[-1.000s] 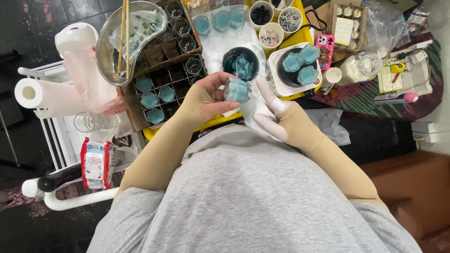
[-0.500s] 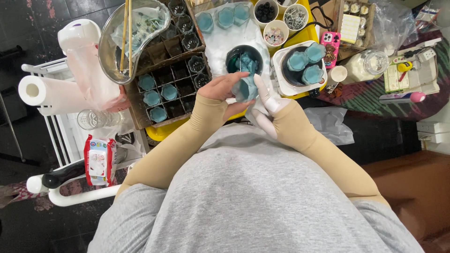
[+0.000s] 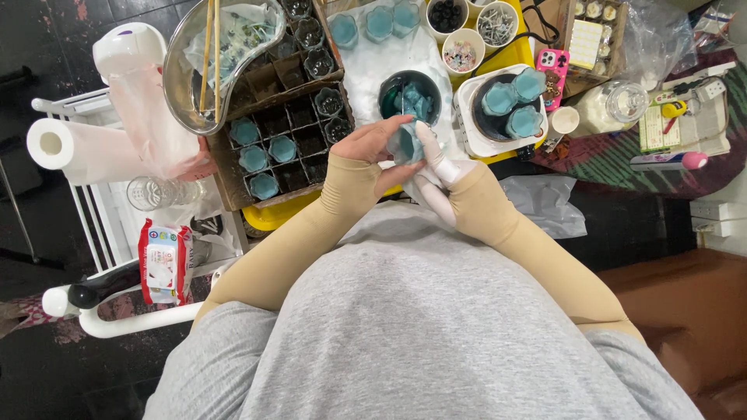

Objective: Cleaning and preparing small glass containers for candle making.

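My left hand wraps around a small glass jar of teal wax held close above the yellow tray. My right hand, in a white glove, presses its fingers against the jar's right side and underside. Just beyond the jar stands a dark pot holding teal wax pieces. A cardboard divider box to the left holds several filled teal jars and several empty glass ones.
A white hot plate carries a pan with teal jars. Small cups of black beads and wicks stand at the back. A steel bowl with chopsticks, a paper towel roll, a pink phone and a white rack surround them.
My left hand has turned over the top of the jar and the jar has tilted toward my gloved right hand. Both hands stayed in front of the dark pot.
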